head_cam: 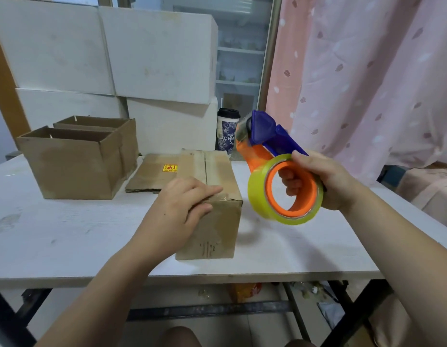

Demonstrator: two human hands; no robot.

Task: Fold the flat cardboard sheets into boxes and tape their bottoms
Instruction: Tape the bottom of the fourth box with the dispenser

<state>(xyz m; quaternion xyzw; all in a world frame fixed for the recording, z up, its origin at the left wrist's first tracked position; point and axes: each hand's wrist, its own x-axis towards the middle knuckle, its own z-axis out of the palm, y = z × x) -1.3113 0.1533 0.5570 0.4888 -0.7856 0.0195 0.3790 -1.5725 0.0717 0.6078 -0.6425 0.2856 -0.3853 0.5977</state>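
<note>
1. A white flat-topped table (67, 234) fills the middle of the view, with black metal legs (357, 318) angled beneath it.
2. Large white rectangular cartons (157, 53), scuffed and stacked in two tiers, stand behind the table's far left edge.
3. A paper cup with a dark lid and blue patterned print (226, 132) stands upright at the table's far edge, just right of the white cartons.
4. A glass-fronted cabinet with pale shelves (240, 58) stands behind the cup.
5. A sheer pink curtain with a leaf pattern (367, 83) hangs at the right.
6. An orange packet (245, 291) lies on the floor under the table.
</note>
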